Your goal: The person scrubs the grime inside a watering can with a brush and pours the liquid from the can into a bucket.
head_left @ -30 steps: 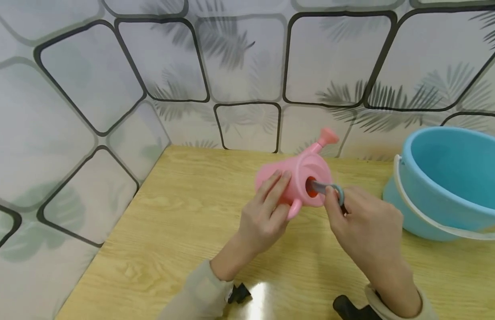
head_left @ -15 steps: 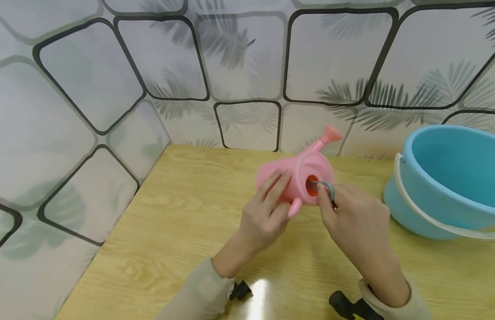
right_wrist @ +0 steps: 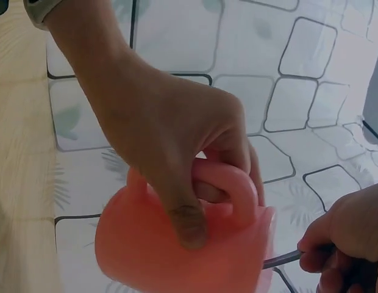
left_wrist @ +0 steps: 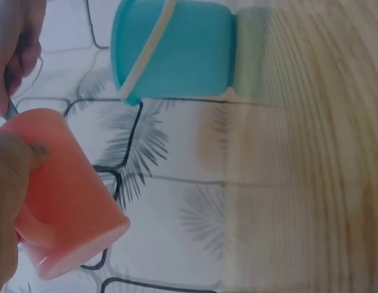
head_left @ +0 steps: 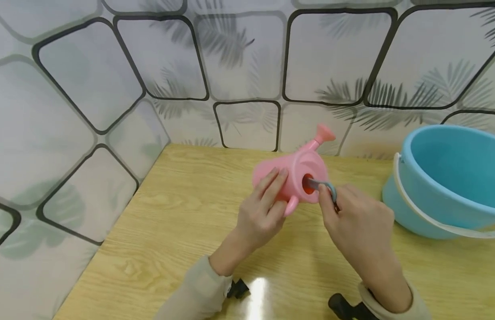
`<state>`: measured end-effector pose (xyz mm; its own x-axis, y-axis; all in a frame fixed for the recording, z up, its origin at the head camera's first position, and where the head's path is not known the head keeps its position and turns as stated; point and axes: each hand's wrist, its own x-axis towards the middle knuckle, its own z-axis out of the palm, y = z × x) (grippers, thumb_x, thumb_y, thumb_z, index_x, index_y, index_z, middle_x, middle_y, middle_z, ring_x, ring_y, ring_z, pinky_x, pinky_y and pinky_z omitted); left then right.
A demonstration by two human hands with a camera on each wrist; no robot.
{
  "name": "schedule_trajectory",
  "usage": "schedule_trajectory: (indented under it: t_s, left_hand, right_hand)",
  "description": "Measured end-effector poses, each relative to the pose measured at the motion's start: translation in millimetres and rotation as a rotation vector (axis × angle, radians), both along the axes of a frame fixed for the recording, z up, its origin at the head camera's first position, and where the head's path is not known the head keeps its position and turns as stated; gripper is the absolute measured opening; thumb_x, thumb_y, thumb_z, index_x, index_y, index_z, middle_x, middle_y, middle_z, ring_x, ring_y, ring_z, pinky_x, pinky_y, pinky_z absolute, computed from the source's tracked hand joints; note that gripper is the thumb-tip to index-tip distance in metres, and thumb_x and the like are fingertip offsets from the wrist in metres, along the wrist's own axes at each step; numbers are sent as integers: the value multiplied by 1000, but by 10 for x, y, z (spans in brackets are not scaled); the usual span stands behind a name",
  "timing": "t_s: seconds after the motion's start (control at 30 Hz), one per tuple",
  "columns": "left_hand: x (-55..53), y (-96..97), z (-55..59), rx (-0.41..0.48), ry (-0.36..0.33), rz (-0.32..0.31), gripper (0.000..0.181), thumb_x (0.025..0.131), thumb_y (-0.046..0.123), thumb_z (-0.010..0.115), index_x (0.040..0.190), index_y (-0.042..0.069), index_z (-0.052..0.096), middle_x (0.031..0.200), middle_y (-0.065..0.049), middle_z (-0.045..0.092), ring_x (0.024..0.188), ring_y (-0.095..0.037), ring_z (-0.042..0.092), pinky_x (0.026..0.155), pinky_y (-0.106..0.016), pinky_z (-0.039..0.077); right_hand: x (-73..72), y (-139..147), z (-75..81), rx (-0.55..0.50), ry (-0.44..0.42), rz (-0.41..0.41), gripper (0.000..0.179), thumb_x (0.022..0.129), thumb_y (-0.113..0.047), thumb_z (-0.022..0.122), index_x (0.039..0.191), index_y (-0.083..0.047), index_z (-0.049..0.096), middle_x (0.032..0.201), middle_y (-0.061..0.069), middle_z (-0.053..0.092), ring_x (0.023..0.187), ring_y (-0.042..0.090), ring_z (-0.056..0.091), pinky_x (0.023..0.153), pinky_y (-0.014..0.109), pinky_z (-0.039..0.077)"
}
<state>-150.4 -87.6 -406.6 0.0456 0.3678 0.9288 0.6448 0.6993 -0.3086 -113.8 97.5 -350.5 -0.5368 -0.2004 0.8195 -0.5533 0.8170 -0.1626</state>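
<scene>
A pink toy watering can [head_left: 273, 166] lies tilted above the table, its spout up and its round orange-red opening [head_left: 308, 183] facing right. My left hand [head_left: 258, 218] grips it, with fingers across the body; the right wrist view shows the thumb on the body and fingers through the handle [right_wrist: 228, 183]. My right hand [head_left: 359, 222] pinches a slim grey tool [head_left: 314, 182] with a curved blue-grey, loop-like end [head_left: 332, 191]. The tool's front part enters the opening, so its tip is hidden; its exact kind cannot be told.
A light blue bucket [head_left: 415, 209] with a white handle [head_left: 421, 213] stands at the right, close to my right hand. Patterned wall covering [head_left: 247, 58] rises behind and left of the wooden table [head_left: 159, 249]. Black wrist gear [head_left: 345, 306] shows below the sleeves.
My right hand moved left, pushing the tool deeper into the opening, then shifted slightly back right. The watering can moved slightly right, then left with my left hand.
</scene>
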Motion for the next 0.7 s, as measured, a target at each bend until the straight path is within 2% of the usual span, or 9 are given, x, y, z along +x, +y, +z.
schedule_trajectory:
  t_s: [0.13,0.23,0.37,0.47,0.57,0.7]
  left_hand:
    - [5,3,-10,-3,4,-8,30,90,1,63,64,7,49,118,-27,67,110,-41,66,77,-29,61]
    - [11,0,-15,8,-6,-8,31,89,-1,63,63,7,48,118,-27,67,110,-41,66,75,-29,61]
    - [31,22,-10,-15,17,-27,31,91,2,62,63,8,49,117,-27,67,109,-41,66,80,-31,60]
    - [28,29,-6,-3,12,-27,31,92,2,62,64,8,49,117,-27,68,109,-40,66,74,-28,61]
    - [16,7,-9,14,-1,-18,32,91,1,61,64,8,47,116,-26,68,107,-40,67,59,-22,56]
    - [12,-9,-6,-6,7,-27,29,89,-1,61,64,8,49,117,-27,67,108,-41,67,66,-25,60]
  right_hand:
    - [1,-8,-11,8,-3,13,48,90,-18,64,53,-16,34,50,-1,34,41,8,20,37,23,13]
    - [0,-11,-18,3,-1,12,47,90,-19,64,53,-16,34,50,-1,35,40,8,20,37,23,12]
    - [-6,-1,-16,-4,18,10,47,88,-17,64,52,-15,34,48,-1,33,40,9,20,37,23,12]
    - [6,8,1,1,22,1,48,91,-19,62,53,-15,34,48,-1,33,40,9,20,37,24,12]
    - [54,7,30,-6,15,-15,49,95,-25,55,53,-16,33,49,-2,31,41,9,19,38,24,11]
    - [75,-19,45,-24,28,3,49,97,-26,52,53,-16,33,49,0,33,40,10,22,38,25,12]
